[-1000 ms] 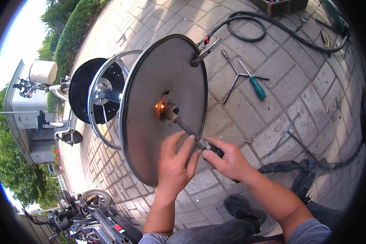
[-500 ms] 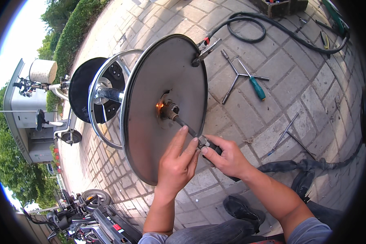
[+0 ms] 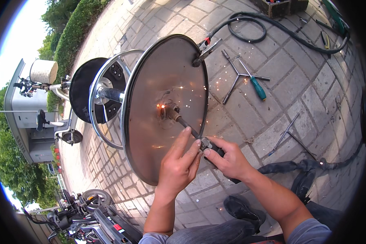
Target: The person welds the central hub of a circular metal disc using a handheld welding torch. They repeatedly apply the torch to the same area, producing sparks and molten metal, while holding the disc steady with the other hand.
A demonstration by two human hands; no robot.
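Note:
My right hand (image 3: 227, 159) is wrapped round the black handle of a welding torch (image 3: 189, 127). The fingers of my left hand (image 3: 178, 162) are laid along the torch's neck, steadying it with the fingertips. The torch nozzle points at the centre of a large round steel stool base (image 3: 156, 154) standing on edge. An orange glow shows at the joint there, and bright sparks fly off to the right. Clipped on the base's upper right rim is a metal clamp (image 3: 203, 55). Behind the disc are the stool's chrome ring (image 3: 94, 130) and black round seat (image 3: 79, 91).
A T-shaped three-armed socket wrench (image 3: 236, 77), a green-handled screwdriver (image 3: 257, 87) and another three-armed wrench (image 3: 286, 131) lie on the paving. Black cable (image 3: 280, 32) curls across the top right, near pliers (image 3: 325, 40). Parked motorbikes (image 3: 105, 219) are at lower left.
Sparks now spray across the disc and paving, where before only a small glow showed. The torch and both hands have shifted very slightly down and right.

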